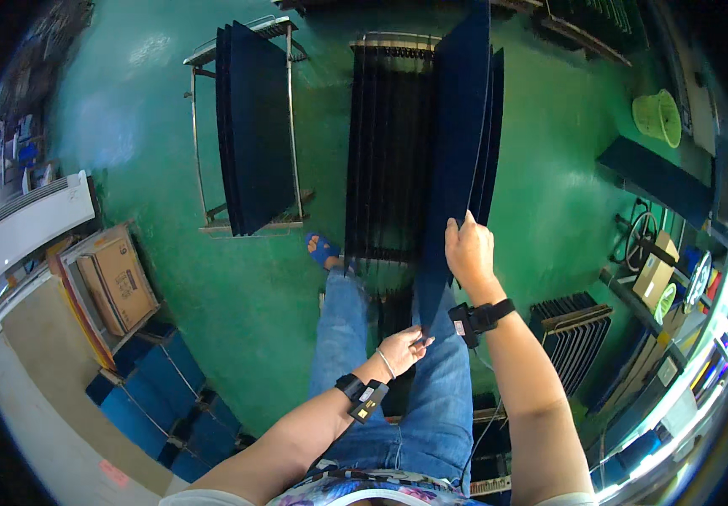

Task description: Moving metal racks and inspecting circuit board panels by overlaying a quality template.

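Hands work one dark blue panel [457, 152] seen from the head view — the right hand [469, 251] grips its near edge higher up, the left hand [404, 348] pinches its lower end, fingertips partly hidden. Its top is cut off. Beyond the right hand stand more panels in a metal rack [389, 143]; left of both hands, a second rack [250, 126].

Both hands grip one dark blue panel [457, 160], left hand [404, 347] low, right hand [469, 251] higher, above the slotted rack [389, 143].
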Motion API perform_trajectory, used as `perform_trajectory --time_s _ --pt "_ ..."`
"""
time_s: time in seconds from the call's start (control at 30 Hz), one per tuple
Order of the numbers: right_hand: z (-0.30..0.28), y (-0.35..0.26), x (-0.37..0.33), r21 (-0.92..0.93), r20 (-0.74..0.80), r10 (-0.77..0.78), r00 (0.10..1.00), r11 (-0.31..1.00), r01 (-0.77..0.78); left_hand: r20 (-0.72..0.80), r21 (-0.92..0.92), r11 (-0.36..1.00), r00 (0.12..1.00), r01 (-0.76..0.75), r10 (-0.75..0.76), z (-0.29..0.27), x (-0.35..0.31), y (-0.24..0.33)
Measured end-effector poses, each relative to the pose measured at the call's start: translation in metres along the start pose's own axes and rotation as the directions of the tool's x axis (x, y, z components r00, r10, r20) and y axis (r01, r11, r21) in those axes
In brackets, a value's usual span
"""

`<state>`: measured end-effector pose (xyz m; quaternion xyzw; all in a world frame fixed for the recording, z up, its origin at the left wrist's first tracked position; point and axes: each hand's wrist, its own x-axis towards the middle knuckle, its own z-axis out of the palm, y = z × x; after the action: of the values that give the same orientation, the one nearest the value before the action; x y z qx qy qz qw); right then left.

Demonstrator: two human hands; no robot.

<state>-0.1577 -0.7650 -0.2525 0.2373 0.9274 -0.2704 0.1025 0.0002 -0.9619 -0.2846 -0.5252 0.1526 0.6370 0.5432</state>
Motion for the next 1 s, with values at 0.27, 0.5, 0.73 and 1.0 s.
perform_trajectory --time_s 0.27,0.5,0.73,1.0 --pt "0.01 0.006 0.012 -0.038 0.061 0.045 0.997 0.998 -0.043 0.055 -0.02 1.0 0.998 0.012 -0.011 -0.005 0.008 0.003" --pt "0.009 0.003 0.021 -0.033 0.091 0.081 0.993 0.996 -0.078 0.033 -0.046 0.999 0.999 0.006 -0.005 -0.002 0.008 0.007" --pt "0.014 0.0 0.039 -0.054 0.121 0.055 0.991 0.997 -0.048 0.028 -0.043 0.999 1.0 -0.001 0.002 0.003 0.0 0.015" --pt "0.028 -0.045 0.082 -0.312 0.441 0.181 0.879 0.949 -0.039 -0.219 0.878 0.469 0.787 -0.1 0.577 -0.106 -0.042 0.047"
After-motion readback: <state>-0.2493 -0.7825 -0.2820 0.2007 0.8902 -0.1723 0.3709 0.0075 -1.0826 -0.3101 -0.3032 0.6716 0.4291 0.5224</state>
